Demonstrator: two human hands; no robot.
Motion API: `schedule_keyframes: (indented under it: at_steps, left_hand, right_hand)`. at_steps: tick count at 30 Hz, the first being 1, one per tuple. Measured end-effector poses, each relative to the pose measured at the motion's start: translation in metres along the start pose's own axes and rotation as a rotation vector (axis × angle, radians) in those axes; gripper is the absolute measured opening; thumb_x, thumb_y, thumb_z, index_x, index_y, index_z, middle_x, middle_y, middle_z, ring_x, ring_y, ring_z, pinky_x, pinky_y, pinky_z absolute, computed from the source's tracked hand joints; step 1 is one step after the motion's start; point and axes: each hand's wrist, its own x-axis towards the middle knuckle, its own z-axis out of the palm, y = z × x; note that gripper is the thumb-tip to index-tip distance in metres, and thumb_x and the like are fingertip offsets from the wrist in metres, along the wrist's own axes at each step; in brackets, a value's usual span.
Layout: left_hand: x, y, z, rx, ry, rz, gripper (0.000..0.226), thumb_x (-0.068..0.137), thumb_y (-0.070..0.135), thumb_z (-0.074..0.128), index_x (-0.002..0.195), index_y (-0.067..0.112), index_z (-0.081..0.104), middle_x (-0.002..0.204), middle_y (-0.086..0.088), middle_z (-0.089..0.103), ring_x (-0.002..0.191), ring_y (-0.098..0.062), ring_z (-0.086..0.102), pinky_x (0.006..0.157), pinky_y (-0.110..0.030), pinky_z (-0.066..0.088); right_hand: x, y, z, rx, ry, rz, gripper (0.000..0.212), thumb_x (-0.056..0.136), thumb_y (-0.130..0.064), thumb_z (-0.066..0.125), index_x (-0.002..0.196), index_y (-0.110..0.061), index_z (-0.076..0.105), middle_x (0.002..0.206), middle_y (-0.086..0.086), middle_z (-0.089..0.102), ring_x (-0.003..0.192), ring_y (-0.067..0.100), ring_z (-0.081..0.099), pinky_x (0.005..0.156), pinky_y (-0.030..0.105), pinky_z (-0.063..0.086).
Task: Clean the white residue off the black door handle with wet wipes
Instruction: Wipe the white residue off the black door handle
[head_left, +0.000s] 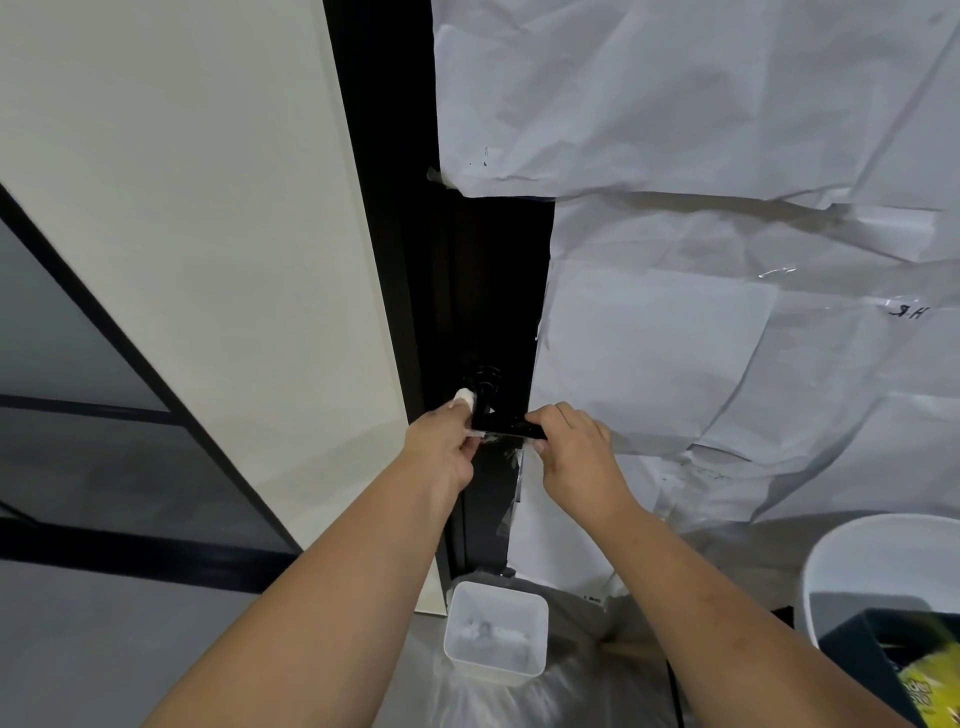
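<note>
Black metal fills the middle of my head view: the black door handle (511, 427) sticks out level from the dark door frame (410, 291), its round base just above and behind it. My left hand (441, 447) is at the handle's inner end, by the neck. A white wet wipe (466, 399) is wrapped over the fingertip there and pressed against the neck of the handle, with more wipe bunched under the thumb at the lever's lower edge. So the left grip is clamped on the wipe. My right hand (571, 452) is curled over the outer end of the lever, fingers on top, thumb beneath, so that grip is closed round the handle itself. White residue (506, 441) shows as smears along the underside of the lever between my two hands, and a little on the black door face just below.

To the right of the frame, crumpled white paper (727, 156) covers the door panel, taped in overlapping sheets, with clear tape glinting in places. To the left, a cream wall panel (182, 208) runs down to a grey floor.

Down below, between my forearms, a small white square bin (496, 631) stands on plastic sheeting with some white scraps lying in it. At the lower right corner, a larger white bucket (852, 561) holds a dark box, and something yellow shows inside; I cannot tell what it is.
</note>
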Motion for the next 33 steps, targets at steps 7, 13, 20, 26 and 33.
schedule_keyframes:
  at_steps: [7,13,20,26,33]
  left_hand:
    - [-0.004,0.011,0.007,-0.049,-0.083,-0.134,0.025,0.087,0.011,0.071,0.108,0.004,0.06,0.097,-0.013,0.067,0.08,-0.022,0.067,0.067,-0.031,0.053]
    - [0.0,0.015,0.009,-0.038,-0.071,-0.263,0.015,0.089,0.013,0.067,0.096,0.003,0.059,0.094,-0.013,0.07,0.079,-0.021,0.069,0.077,-0.031,0.056]
    - [0.015,0.006,0.003,-0.249,-0.24,-0.457,0.021,0.087,0.007,0.066,0.106,-0.004,0.063,0.097,-0.014,0.072,0.077,-0.019,0.071,0.075,-0.033,0.06]
    - [0.019,-0.019,-0.013,-0.014,-0.303,-0.273,0.018,0.09,-0.003,0.06,0.103,0.009,0.065,0.085,-0.009,0.068,0.073,-0.015,0.065,0.051,-0.019,0.053]
    - [0.021,-0.055,-0.009,0.223,-0.244,0.375,0.026,0.077,-0.008,0.074,0.099,0.006,0.068,0.093,-0.013,0.072,0.087,-0.022,0.071,0.08,-0.032,0.058]
  right_hand:
    - [0.0,0.002,0.002,-0.008,-0.004,0.002,0.032,0.084,-0.002,0.059,0.11,-0.019,0.057,0.1,-0.001,0.057,0.092,0.026,0.054,0.08,0.038,0.036]
    - [0.001,0.002,0.004,-0.015,0.015,0.003,0.033,0.082,-0.001,0.06,0.11,-0.019,0.057,0.098,-0.002,0.056,0.089,0.024,0.053,0.079,0.034,0.032]
    - [0.001,0.005,0.005,-0.01,0.0,-0.009,0.034,0.082,-0.002,0.061,0.11,-0.021,0.056,0.096,-0.004,0.055,0.089,0.024,0.054,0.08,0.036,0.036]
    - [0.0,0.005,0.001,0.023,-0.005,-0.027,0.034,0.083,-0.001,0.058,0.11,-0.021,0.055,0.097,-0.005,0.055,0.09,0.021,0.054,0.083,0.036,0.037]
    - [0.0,0.006,-0.002,0.031,-0.036,-0.035,0.034,0.085,0.0,0.057,0.112,-0.021,0.056,0.097,-0.003,0.054,0.092,0.021,0.054,0.088,0.037,0.037]
